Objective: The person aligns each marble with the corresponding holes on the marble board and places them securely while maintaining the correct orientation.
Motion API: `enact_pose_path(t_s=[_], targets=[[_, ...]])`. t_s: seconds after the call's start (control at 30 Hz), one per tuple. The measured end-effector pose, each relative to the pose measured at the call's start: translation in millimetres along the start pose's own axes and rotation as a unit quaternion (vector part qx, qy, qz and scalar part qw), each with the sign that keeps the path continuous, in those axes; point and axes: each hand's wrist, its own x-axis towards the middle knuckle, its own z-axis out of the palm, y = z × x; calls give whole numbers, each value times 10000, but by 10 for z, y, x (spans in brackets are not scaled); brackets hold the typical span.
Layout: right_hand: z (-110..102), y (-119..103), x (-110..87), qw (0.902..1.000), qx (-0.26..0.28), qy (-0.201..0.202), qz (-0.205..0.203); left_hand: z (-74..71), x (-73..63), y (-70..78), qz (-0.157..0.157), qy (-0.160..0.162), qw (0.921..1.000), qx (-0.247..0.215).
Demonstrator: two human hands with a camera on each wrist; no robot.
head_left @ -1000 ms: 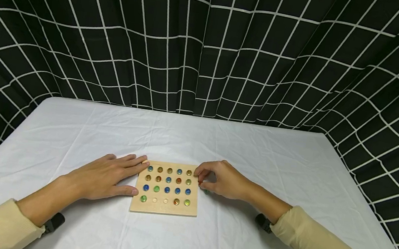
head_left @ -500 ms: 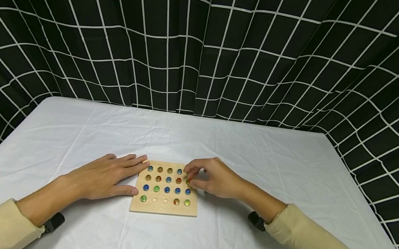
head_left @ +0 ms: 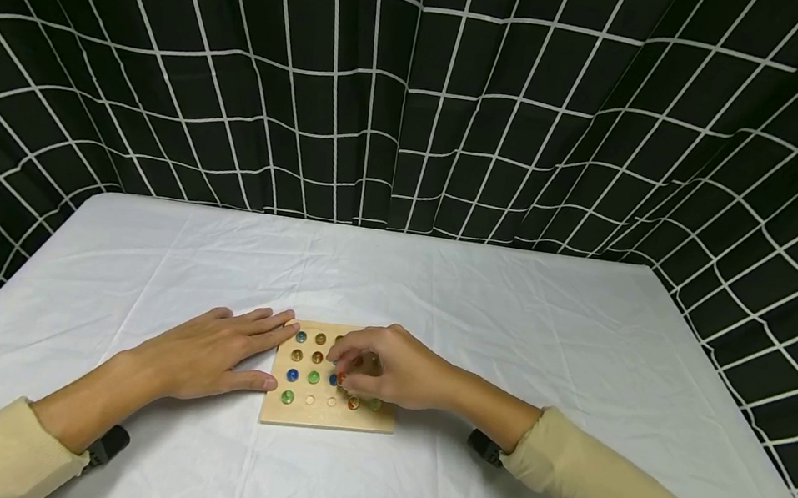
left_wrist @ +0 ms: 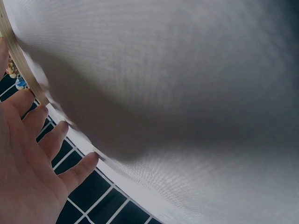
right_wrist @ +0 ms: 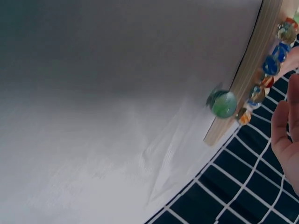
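A square wooden board [head_left: 327, 420] with rows of colourful glass marbles lies on the white cloth; two hollows in its nearest row hold no marble. Flat along the board's left edge rests my left hand [head_left: 211, 355], fingers straight, fingertips and thumb at the edge. Over the middle of the board, my right hand [head_left: 404, 372] pinches a reddish-orange marble [head_left: 342, 378] between thumb and fingers. It covers several marbles at the board's right side. In the right wrist view, a green marble [right_wrist: 223, 104] sits on the cloth against the board's side; my hand hides it in the head view.
White cloth [head_left: 526, 316] with creases covers the table around the board. A black curtain with a white grid [head_left: 404, 98] hangs behind the table and at both sides.
My right hand has moved left, from beside the board's right edge to over its middle, carrying the reddish marble. The left hand has stayed in place.
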Motion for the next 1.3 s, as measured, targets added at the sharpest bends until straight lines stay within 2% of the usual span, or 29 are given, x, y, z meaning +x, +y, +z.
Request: enact_pose_path(t_s=[0.1, 0.33, 0.6, 0.7, 0.93, 1.07, 1.3], targets=[[37, -8, 29, 9999, 23, -105, -16, -5, 0, 0, 18, 8, 10000, 6], [106, -26, 58, 9979, -578, -231, -160, -6, -5, -1, -15, -31, 10000, 10], [133, -19, 67, 9973, -661, -305, -40, -7, 3, -10, 32, -28, 10000, 61], [122, -15, 65, 9972, -696, -257, -93, -6, 6, -12, 29, -34, 10000, 49], [-14, -3, 4, 9992, -393, -3, 93, -2, 6, -19, -6, -56, 10000, 36], [-89, 41, -74, 9992, -338, 177, 84, -2, 4, -21, 23, -16, 10000, 72], [-209, 130, -249, 9975, -449, 369, 403, 14, 3, -9, 44, 48, 10000, 48]])
